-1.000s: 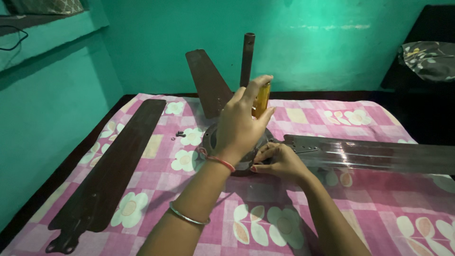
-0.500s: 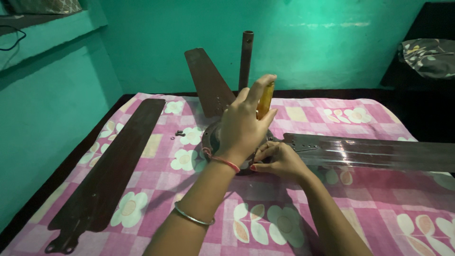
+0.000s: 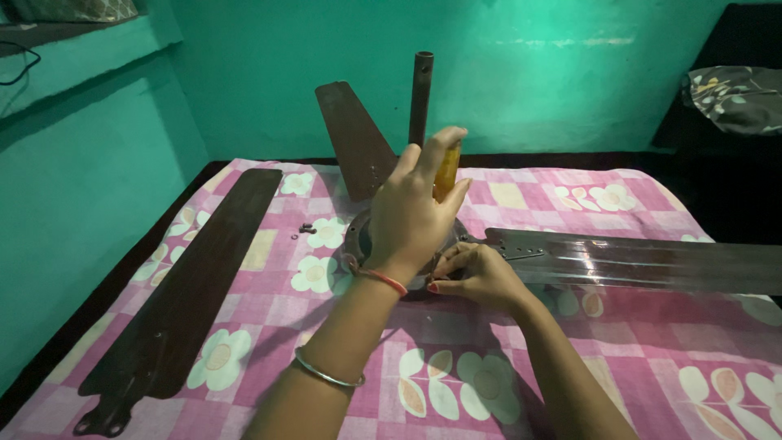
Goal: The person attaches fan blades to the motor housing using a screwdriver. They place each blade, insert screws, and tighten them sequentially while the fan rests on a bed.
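Presently, three fan blades are counted: one detached blade [image 3: 183,297], long, flat and dark brown with a forked metal bracket at its near end, lying loose along the left side of the bed [image 3: 619,383]; one upright blade [image 3: 354,138], tapered and matt brown, rising behind the motor; and one right-hand blade [image 3: 643,265], glossy and reflective, extending flat from the hub toward the right edge. One fan motor housing [image 3: 362,236], round and of dull metal, sits near the middle of the bed, largely covered by the hands. One downrod [image 3: 421,94], a dark tubular pipe, stands vertically from it. The left hand [image 3: 411,216] is closed around one screwdriver with an amber translucent handle [image 3: 446,173], held upright over the housing; its tip is hidden. The right hand [image 3: 476,273] is pinched narrow against the housing rim beside the glossy blade's bracket; what it grips cannot be told. A few small dark screws [image 3: 306,229] lie on the bedsheet left of the housing. The sheet is soft cloth, pink chequered with cream flowers. One thin metal bangle and one red thread band circle the left forearm.
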